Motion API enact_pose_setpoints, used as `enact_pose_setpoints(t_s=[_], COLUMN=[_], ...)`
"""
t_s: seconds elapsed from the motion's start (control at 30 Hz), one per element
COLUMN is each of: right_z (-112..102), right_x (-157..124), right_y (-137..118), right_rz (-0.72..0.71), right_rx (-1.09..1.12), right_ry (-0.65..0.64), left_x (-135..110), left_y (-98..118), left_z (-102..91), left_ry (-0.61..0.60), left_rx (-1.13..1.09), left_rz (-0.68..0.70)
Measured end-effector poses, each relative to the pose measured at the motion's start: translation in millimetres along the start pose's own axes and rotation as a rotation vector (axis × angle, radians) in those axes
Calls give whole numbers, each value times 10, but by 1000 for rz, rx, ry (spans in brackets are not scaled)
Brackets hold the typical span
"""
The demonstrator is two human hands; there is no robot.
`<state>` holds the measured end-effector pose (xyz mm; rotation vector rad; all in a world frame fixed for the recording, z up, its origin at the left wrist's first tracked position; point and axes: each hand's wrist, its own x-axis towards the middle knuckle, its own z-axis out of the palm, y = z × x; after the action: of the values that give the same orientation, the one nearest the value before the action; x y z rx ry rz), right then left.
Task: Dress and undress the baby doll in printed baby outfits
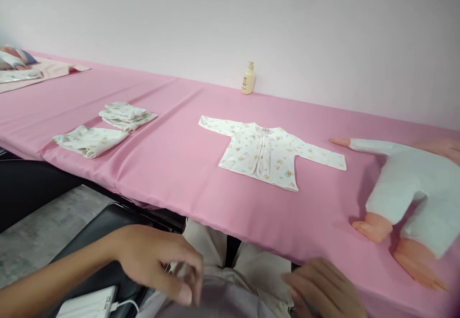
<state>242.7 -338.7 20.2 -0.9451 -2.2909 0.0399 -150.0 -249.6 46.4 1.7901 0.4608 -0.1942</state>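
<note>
My left hand (158, 263) hovers below the table's front edge over my lap, fingers curled downward and blurred, close to a pale grey cloth (223, 299). My right hand (323, 287) lies at the bottom edge beside that cloth, fingers bent; whether either hand grips the cloth is unclear. On the pink table (179, 164) a small printed baby shirt (266, 152) lies spread flat with sleeves out. A doll in a pale green suit (409, 188) lies at the right, its feet toward the front edge.
Two folded printed garments (89, 140) (126, 115) lie at the left. A cream pump bottle (248, 79) stands by the wall. More folded cloths (17, 66) sit at the far left. A white power bank (89, 303) with a cable rests by my left arm.
</note>
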Motion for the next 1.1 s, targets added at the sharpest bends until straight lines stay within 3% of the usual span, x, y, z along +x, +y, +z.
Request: enact_pose_setpoints(t_s=[0.07, 0.13, 0.2, 0.3, 0.43, 0.53, 0.63, 0.73, 0.87, 1.0, 1.1], right_z=[-60, -20, 68, 169, 142, 40, -83, -163, -91, 127, 254], right_x=[161, 278, 342, 327, 151, 51, 166, 587, 1426, 2087, 2291], right_y=[149, 342, 547, 803, 970, 1025, 1115, 1310, 1821, 2550, 3034], right_rz=[94, 182, 230, 227, 243, 234, 228, 257, 356, 271, 169], right_rx=[-44, -115, -185, -241, -250, -207, -161, -147, -154, -203, -212], right_ry=[-7, -21, -56, -113, -153, -143, -158, -223, -290, -348, -462], left_x=[165, 314, 463, 647, 705, 675, 736, 988, 1584, 2183, 2461], left_y=[486, 646, 552, 240, -16, -33, 23, 91, 128, 72, -28], left_z=[-114, -286, -506, -820, -1035, -1100, -1223, -1486, -2045, -2572, -2754], left_ry=[120, 390, 629, 793, 755, 719, 733, 767, 793, 748, 741], left_rx=[97, 334, 588, 832, 933, 970, 978, 952, 913, 808, 776], left_rz=[210, 254, 241, 159, 82, 79, 73, 117, 174, 100, 107])
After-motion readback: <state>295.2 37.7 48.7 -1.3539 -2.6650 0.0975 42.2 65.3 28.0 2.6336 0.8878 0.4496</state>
